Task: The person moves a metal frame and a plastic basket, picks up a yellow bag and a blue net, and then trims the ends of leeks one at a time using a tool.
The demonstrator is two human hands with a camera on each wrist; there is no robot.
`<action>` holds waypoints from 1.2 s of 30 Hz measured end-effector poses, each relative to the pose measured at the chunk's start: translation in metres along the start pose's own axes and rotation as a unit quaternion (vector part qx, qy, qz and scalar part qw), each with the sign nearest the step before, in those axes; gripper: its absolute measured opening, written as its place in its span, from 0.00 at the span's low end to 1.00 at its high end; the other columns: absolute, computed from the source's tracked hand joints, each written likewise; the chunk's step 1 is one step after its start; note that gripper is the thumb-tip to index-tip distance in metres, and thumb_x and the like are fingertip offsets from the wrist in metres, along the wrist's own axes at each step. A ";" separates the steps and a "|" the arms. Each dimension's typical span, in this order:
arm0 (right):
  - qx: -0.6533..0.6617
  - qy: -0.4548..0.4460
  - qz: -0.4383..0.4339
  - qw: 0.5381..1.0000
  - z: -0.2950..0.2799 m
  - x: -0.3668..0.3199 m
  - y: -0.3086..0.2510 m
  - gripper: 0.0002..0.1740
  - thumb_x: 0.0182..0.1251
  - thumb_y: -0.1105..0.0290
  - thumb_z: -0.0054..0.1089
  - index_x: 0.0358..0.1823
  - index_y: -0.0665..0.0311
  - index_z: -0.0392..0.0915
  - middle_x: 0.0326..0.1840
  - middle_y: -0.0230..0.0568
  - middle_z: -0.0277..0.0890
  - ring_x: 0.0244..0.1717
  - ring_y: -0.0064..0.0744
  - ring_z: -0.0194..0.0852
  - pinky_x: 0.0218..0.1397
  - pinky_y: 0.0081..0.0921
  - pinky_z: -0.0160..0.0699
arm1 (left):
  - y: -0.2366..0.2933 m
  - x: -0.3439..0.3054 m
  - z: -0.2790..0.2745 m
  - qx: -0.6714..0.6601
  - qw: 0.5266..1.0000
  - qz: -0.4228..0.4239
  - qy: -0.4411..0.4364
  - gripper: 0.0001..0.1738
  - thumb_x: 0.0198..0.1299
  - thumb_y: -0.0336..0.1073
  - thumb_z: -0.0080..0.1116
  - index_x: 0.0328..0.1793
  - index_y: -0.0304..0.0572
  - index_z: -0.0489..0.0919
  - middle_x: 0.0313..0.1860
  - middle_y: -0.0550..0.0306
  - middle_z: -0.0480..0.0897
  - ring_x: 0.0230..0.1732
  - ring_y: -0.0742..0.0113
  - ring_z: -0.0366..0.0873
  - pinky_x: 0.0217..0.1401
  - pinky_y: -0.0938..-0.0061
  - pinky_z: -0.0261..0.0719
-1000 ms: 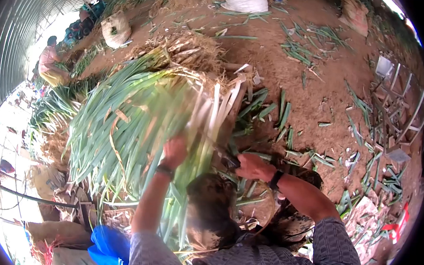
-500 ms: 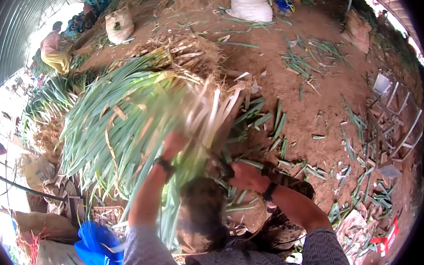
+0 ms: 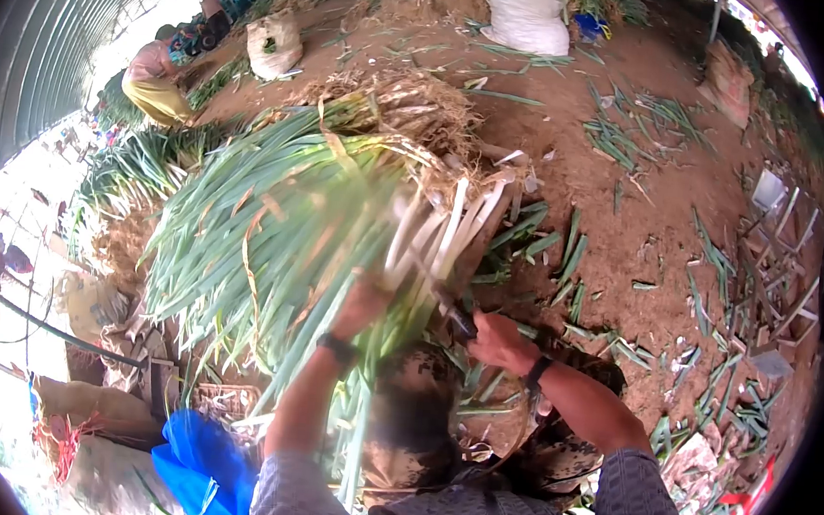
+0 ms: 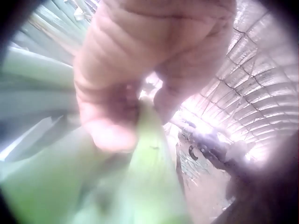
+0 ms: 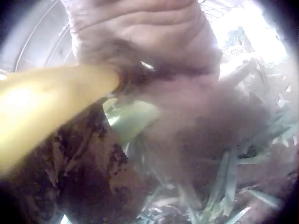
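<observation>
Long green leeks [image 3: 241, 215] lie heaped, with white stalks [image 3: 453, 224] and roots toward the upper right. My left hand [image 3: 364, 304] is over the near side of the heap; in the left wrist view, the thumb and fingers of this hand [image 4: 149, 51] pinch a pale green stalk [image 4: 152, 163]. To its right, my right hand [image 3: 500, 342] grips the dark handle [image 3: 463, 322] of a tool whose thin part points at the stalks. In the right wrist view, a blurred yellow curved thing [image 5: 51, 98] passes beside the right hand [image 5: 145, 37].
Cut green pieces [image 3: 615, 143] litter the brown soil. A white sack [image 3: 528, 15] stands at the back, a smaller sack [image 3: 274, 45] left of it. A metal frame [image 3: 785, 258] lies at the right, blue cloth [image 3: 207, 469] at the lower left. Another person [image 3: 160, 83] bends at the upper left.
The head view has shifted, so the scene sits farther right. Both hands keep about the same place beside the heap, the left still over the leeks and the right still gripping the tool.
</observation>
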State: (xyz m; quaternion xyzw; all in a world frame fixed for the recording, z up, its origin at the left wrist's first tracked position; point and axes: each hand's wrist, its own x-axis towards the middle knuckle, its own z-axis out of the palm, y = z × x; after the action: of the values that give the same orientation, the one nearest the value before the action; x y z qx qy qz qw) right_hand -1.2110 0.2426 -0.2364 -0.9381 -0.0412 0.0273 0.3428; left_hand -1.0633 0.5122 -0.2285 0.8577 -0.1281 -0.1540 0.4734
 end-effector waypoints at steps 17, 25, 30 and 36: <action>0.030 -0.052 0.095 0.994 -0.013 0.019 -0.013 0.22 0.57 0.55 0.64 0.34 0.71 0.76 0.28 0.61 0.77 0.33 0.60 0.79 0.37 0.48 0.76 | -0.074 -0.020 -0.005 0.077 0.993 0.005 -0.086 0.20 0.60 0.33 0.62 0.57 0.31 0.76 0.37 0.50 0.82 0.32 0.63 0.81 0.20 0.71 0.82; 0.011 -0.039 0.051 0.998 -0.010 0.024 -0.003 0.23 0.63 0.54 0.61 0.30 0.73 0.81 0.22 0.56 0.79 0.20 0.48 0.78 0.28 0.45 0.77 | -0.002 -0.049 -0.007 0.062 0.988 -0.112 -0.082 0.16 0.58 0.34 0.64 0.49 0.30 0.79 0.34 0.50 0.81 0.31 0.65 0.81 0.18 0.72 0.81; 0.023 -0.069 0.047 0.996 -0.003 0.026 0.006 0.23 0.61 0.53 0.63 0.28 0.71 0.78 0.21 0.51 0.77 0.22 0.48 0.76 0.28 0.41 0.74 | -0.047 -0.043 -0.005 0.159 0.985 0.025 -0.062 0.17 0.55 0.35 0.66 0.47 0.32 0.79 0.32 0.50 0.82 0.33 0.64 0.82 0.25 0.69 0.80; 0.198 -0.070 0.199 0.957 -0.046 0.024 -0.011 0.19 0.63 0.54 0.62 0.23 0.62 0.74 0.19 0.30 0.67 0.16 0.28 0.65 0.20 0.29 0.65 | -0.024 -0.065 -0.003 0.214 0.975 0.057 0.024 0.18 0.52 0.36 0.66 0.47 0.34 0.78 0.34 0.43 0.84 0.37 0.53 0.83 0.40 0.62 0.79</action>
State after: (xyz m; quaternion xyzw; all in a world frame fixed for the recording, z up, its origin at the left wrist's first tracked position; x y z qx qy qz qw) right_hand -1.1840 0.2239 -0.1946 -0.8365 0.1289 0.1683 0.5053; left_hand -1.1201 0.5508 -0.2381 0.9338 -0.1957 -0.0755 0.2898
